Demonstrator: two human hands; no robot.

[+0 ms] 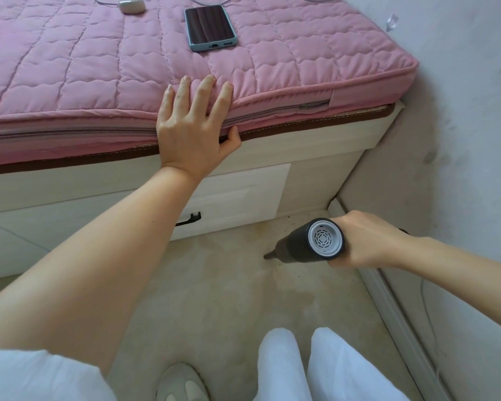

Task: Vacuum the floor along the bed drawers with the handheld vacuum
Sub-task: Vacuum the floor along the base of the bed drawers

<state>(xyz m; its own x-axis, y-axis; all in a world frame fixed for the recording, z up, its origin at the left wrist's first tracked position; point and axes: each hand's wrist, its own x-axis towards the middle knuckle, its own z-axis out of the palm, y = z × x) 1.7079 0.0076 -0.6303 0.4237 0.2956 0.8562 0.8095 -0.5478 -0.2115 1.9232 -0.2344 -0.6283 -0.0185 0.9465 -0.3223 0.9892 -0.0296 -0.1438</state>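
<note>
On the floor (214,299) beside the bed drawer (237,192), the right hand (368,244) grips a dark grey handheld vacuum (310,241), narrow nozzle down; the left hand (194,128) lies spread on the pink mattress (99,68).

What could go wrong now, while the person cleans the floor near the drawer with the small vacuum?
1. The dark crumbs lie in the corner by the wall, behind the nozzle, so the handheld vacuum in the right hand may miss them.
2. The left hand leans on the mattress edge, which looks soft; it might slip.
3. The drawer handle sticks out, and the vacuum could knock it.
</note>
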